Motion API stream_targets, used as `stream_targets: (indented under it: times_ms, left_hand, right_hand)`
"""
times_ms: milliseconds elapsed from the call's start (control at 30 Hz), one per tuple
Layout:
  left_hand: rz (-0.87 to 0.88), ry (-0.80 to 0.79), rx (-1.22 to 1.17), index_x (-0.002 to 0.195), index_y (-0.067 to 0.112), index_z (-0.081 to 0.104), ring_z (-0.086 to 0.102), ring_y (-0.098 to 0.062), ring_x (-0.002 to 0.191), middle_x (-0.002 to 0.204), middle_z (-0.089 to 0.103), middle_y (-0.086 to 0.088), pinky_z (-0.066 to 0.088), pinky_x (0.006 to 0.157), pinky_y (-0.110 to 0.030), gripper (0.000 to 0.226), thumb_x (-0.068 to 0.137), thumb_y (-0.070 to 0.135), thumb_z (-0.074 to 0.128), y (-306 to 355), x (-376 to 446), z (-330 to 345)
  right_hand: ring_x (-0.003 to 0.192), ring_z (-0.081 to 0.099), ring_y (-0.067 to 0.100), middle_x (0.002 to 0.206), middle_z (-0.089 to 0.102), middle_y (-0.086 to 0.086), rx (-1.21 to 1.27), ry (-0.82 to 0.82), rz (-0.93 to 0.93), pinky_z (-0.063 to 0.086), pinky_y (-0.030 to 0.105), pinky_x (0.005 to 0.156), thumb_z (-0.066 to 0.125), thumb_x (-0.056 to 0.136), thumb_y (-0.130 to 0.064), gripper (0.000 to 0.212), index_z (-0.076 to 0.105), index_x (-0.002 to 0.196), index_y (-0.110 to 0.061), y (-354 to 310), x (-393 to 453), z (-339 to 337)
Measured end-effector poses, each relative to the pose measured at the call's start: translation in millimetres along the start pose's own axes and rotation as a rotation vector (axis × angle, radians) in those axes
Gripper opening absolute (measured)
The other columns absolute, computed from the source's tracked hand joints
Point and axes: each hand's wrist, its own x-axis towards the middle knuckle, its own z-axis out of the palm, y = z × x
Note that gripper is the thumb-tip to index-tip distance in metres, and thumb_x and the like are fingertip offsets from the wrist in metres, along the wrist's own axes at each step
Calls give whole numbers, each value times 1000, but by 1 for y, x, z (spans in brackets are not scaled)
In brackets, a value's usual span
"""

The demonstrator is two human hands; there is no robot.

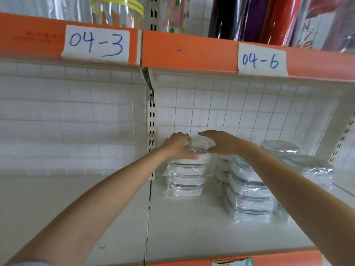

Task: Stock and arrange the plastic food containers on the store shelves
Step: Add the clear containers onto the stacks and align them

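1. Where the shelf (192, 227) lies nearest, its white deck is bare, with an orange edge strip at the front; both bare forearms cross it, reaching far into the bay marked 04-6 (262, 60).
2. To the right, in the middle depth, a blue stack (249, 191) of wrapped, blue-trimmed containers leans a little to the left, and part of it is hidden by the right forearm.
3. Further back and left of that, the white stack (187, 177) stands near the upright post, with the top container (198, 150) resting on it; this is the piece in hand.
4. The left hand (179, 145) lies over the top container's left side, fingers curled onto its lid and edge, holding it.
5. The right hand (221, 144) hovers at the container's right side, spread wide with fingers straight; whether it touches the wrap I cannot tell.
6. The step looks like seating this container on the white stack, so the job seems partly done, with much shelf unfilled.
7. Next, it likely needs squaring: edges lined up with those below, then both hands let go gently so the slippery wrap does not slide.
8. The container sits flat, lid up; its long axis seems to run left to right, along the shelf front, though blur makes this uncertain.
9. Farthest right, two more wrapped packs (307, 166) sit by the wire back panel.
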Motion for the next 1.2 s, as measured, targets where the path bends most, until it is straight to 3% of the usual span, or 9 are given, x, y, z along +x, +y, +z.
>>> stream_targets:
  times_ms: [133,233,333,433,600,767,933,1033,1200]
  left_hand:
    - [-62,-112,-12,145,23,28,25,-26,134,143,24,-6,31,109,-44,98,66,49,80,-20,-2,-4]
    - [-152,-135,-91,147,18,19,39,-26,127,141,30,-10,39,103,-36,109,63,49,82,-37,-9,-3]
    - [-192,-55,-244,141,15,30,50,-23,118,135,48,-6,49,89,-35,95,66,42,83,-46,-14,4]
    - [-217,-2,-326,140,17,35,50,-21,117,133,50,-4,48,89,-36,90,67,39,83,-48,-17,10]
    - [-254,121,-379,136,13,39,49,-12,102,124,54,0,36,78,-23,89,65,38,84,-41,-17,23]
    - [-270,145,-441,136,11,39,54,-10,97,115,54,2,35,68,-4,81,69,25,84,-37,-18,36]
    - [-231,86,-205,130,8,42,54,-12,87,99,56,4,37,56,-5,58,81,22,70,-36,-29,38]
    - [-233,21,60,121,8,45,60,-26,94,99,61,-5,46,65,-28,45,85,28,61,-33,-43,32]
    - [-190,22,334,118,10,47,59,-32,100,108,61,-10,45,70,-35,33,90,26,52,-30,-82,22]
  right_hand:
    - [138,27,15,152,30,-1,-101,-48,-47,14,22,108,55,93,-18,61,27,147,-20,-4,2,20]
    - [130,36,23,144,40,6,-116,50,-39,21,27,105,56,93,-24,53,38,143,-23,-7,5,26]
    - [122,40,30,135,45,9,-90,132,13,31,36,102,55,93,-28,47,43,138,-29,-11,8,31]
    - [122,40,28,134,48,6,-83,152,39,36,38,99,54,93,-30,46,43,137,-33,-12,11,35]
    - [120,42,26,132,51,2,-110,141,86,39,36,91,67,82,-38,58,43,135,-31,-12,13,39]
    - [121,37,27,128,49,4,-90,208,165,45,41,87,67,84,-30,51,43,129,-26,-15,17,55]
    - [124,39,27,134,48,2,-102,204,165,38,40,96,62,88,-29,50,40,133,-26,-13,15,58]
    - [126,38,26,136,47,0,-153,161,160,33,42,102,61,89,-27,52,38,136,-26,-13,11,53]
    - [128,35,23,138,44,3,-260,290,47,31,38,100,52,87,-12,48,44,134,-18,-33,-3,49]
